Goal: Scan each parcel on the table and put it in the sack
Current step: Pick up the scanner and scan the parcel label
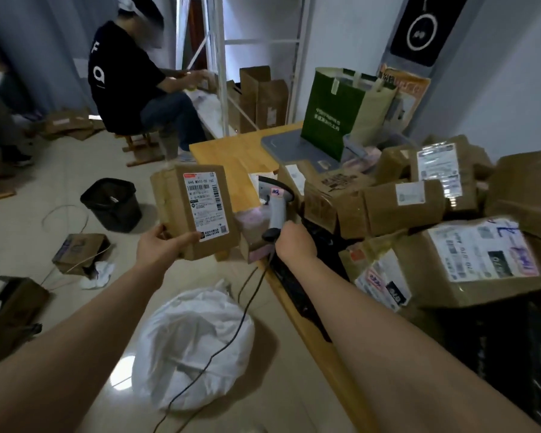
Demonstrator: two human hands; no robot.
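While holding the flat brown cardboard parcel (197, 214) up in the left hand (161, 242), tilt its white printed shipping label (207, 205) squarely toward the window of the grey pistol-shaped barcode scanner (275, 207). Bring the barcode bands near the top of the label into the beam, not the small print below. Slide the thumb tip clear of the label's lower left corner. Hold steady and squeeze the trigger, then lower the parcel into the white plastic sack (194, 345), slumped on the tiled floor below and between both forearms. Mind the thin black cable (231, 332) trailing across the sack.

Left grip: closed round the parcel's lower left corner, thumb on the front face, fingers behind.

Right hand (294, 242): curled round the foot of the scanner's handle. Scanner possibly resting on a pinkish package (250, 226) at the table edge rather than lifted; too blurred to say.

Parcel: in the air, upright and leaning slightly, just left of the pale wooden table (231, 157), near the scanner but not touching it. Plain kraft card, tape seams down the left side, crisp corners, label covering most of the front. Probably light and rigid, judging by the one-handed hold.

Many more brown parcels (403, 207) heaped on the table to the right.
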